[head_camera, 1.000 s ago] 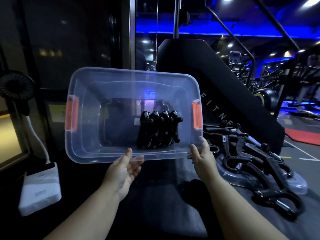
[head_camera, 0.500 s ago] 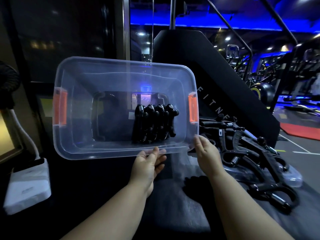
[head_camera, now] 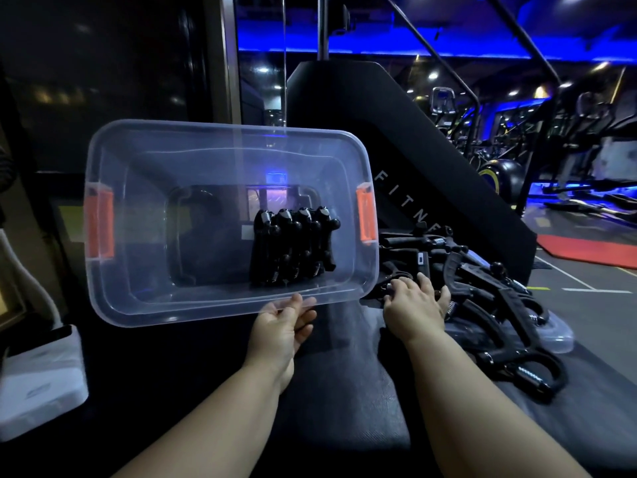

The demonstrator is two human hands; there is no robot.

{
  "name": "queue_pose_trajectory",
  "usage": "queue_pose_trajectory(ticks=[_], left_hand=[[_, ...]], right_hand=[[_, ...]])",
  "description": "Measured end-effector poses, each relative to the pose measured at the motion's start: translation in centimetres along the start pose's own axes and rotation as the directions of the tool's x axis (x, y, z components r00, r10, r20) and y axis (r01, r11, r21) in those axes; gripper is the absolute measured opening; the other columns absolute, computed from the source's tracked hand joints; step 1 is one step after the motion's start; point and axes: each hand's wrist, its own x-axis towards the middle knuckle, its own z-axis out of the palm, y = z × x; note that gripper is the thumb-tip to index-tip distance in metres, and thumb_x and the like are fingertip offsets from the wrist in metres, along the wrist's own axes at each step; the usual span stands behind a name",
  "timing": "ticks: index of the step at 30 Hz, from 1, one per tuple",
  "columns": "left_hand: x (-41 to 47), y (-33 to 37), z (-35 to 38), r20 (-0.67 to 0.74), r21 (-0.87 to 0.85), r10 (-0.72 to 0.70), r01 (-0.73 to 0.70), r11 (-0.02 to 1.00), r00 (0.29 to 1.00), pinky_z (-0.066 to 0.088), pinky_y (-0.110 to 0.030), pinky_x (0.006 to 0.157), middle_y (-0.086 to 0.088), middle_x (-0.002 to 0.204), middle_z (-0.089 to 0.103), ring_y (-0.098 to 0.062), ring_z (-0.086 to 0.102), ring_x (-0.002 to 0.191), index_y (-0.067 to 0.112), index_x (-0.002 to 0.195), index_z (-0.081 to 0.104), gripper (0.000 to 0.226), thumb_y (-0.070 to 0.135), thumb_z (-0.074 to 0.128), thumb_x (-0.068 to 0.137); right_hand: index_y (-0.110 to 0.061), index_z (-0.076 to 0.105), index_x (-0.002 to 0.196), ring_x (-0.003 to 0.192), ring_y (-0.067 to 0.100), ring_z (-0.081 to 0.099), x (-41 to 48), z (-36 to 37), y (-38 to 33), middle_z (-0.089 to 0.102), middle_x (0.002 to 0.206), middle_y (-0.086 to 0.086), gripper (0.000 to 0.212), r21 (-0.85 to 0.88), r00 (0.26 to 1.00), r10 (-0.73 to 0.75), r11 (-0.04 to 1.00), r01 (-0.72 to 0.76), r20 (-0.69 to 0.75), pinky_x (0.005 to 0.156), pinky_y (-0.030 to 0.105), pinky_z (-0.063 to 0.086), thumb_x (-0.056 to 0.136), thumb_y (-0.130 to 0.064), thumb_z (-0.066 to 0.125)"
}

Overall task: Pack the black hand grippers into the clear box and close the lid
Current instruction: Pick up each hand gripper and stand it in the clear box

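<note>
From the head camera, your left hand pinches the near rim of the clear box, thumb on the inside edge and fingers curled under it. The box is tipped up so its open mouth faces you, with an orange latch at each end. Four black hand grippers stand packed side by side against its bottom, right of the middle.

Your right hand lies palm down on the loose pile of grippers just right of the box. Its fingers are stretched out and spread, touching the handles, not closed around any of them. That pile rests partly on the clear lid, which lies flat on the dark mat. A white carton sits at far left, well apart from the box.
</note>
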Motion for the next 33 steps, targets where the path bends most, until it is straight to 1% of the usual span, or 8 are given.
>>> queue_pose_trajectory(ticks=[3,6,12,18,21,25,28,33], left_hand=[[0.0,0.0,0.0,0.004,-0.007,0.002,-0.002,1.0,1.0,0.049,-0.022,0.067,-0.001,0.093,0.072,-0.01,0.063,0.077,0.016,0.093,0.053,0.008,0.024,0.054,0.095],[0.1,0.0,-0.1,0.009,-0.011,0.005,-0.005,1.0,1.0,0.05,-0.022,0.066,-0.002,0.093,0.072,-0.01,0.063,0.078,0.016,0.092,0.052,0.008,0.023,0.054,0.095],[0.1,-0.1,-0.2,0.015,-0.011,0.007,-0.007,1.0,1.0,0.049,-0.023,0.067,-0.002,0.093,0.072,-0.01,0.063,0.077,0.016,0.091,0.052,0.008,0.023,0.054,0.095],[0.0,0.0,-0.3,0.028,-0.008,-0.008,0.008,1.0,1.0,0.049,-0.022,0.067,-0.003,0.093,0.071,-0.01,0.062,0.076,0.012,0.097,0.054,0.01,0.021,0.052,0.096],[-0.2,0.2,-0.3,0.031,-0.004,-0.019,0.019,1.0,0.999,0.049,-0.021,0.067,-0.004,0.093,0.07,-0.011,0.06,0.075,0.007,0.1,0.056,0.014,0.02,0.051,0.097],[-0.5,0.4,-0.1,0.022,-0.004,-0.018,0.018,1.0,1.0,0.048,-0.022,0.067,-0.004,0.091,0.068,-0.012,0.059,0.074,0.011,0.09,0.056,0.011,0.018,0.05,0.097],[-0.8,0.6,0.0,0.016,-0.007,-0.017,0.017,1.0,1.0,0.047,-0.023,0.068,-0.004,0.09,0.068,-0.012,0.058,0.073,0.012,0.087,0.056,0.013,0.017,0.05,0.097],[-1.0,0.6,-0.2,0.018,-0.02,-0.028,0.029,0.999,0.999,0.047,-0.022,0.068,-0.004,0.089,0.068,-0.011,0.058,0.073,0.012,0.087,0.055,0.013,0.017,0.05,0.097]], right_hand=[[-0.028,0.041,0.137,0.148,0.019,0.003,0.0,-0.1,-0.2,0.034,0.15,-0.01,0.041,-0.044,0.999,-0.022,0.999,0.023,0.038,0.113,0.056,-0.009,0.096,-0.03,0.035],[-0.029,0.037,0.141,0.147,0.019,0.005,0.1,-0.1,-0.3,0.034,0.15,-0.008,0.045,-0.055,0.999,-0.013,0.998,0.015,0.042,0.113,0.057,-0.01,0.096,-0.03,0.035],[-0.029,0.045,0.13,0.139,0.021,0.02,-0.5,-0.3,-0.4,0.045,0.135,-0.003,0.04,-0.092,1.0,-0.01,0.996,0.012,0.018,0.113,0.056,-0.008,0.091,-0.042,0.05],[-0.029,0.048,0.121,0.132,0.023,0.027,-2.2,-1.0,-1.0,0.051,0.128,-0.004,0.043,-0.089,1.0,-0.022,0.996,0.023,0.006,0.114,0.052,0.005,0.087,-0.053,0.056],[-0.029,0.048,0.117,0.128,0.022,0.029,-3.7,-1.5,-0.9,0.054,0.125,-0.005,0.044,-0.084,0.998,-0.059,0.995,0.057,-0.014,0.111,0.048,0.01,0.085,-0.06,0.053],[-0.031,0.052,0.112,0.122,0.023,0.034,-5.7,-1.8,-0.3,0.06,0.116,-0.003,0.054,-0.151,0.993,-0.119,0.982,0.117,-0.005,0.107,0.046,0.016,0.082,-0.074,0.042],[-0.028,0.057,0.104,0.117,0.023,0.038,-6.7,-1.9,0.0,0.062,0.108,-0.002,0.066,-0.187,0.992,-0.112,0.975,0.12,0.055,0.104,0.046,0.02,0.075,-0.084,0.035],[-0.028,0.06,0.104,0.114,0.023,0.038,-7.0,-2.1,-0.2,0.06,0.109,-0.001,0.079,-0.216,0.996,-0.078,0.973,0.085,0.04,0.102,0.044,0.023,0.067,-0.091,0.03]])
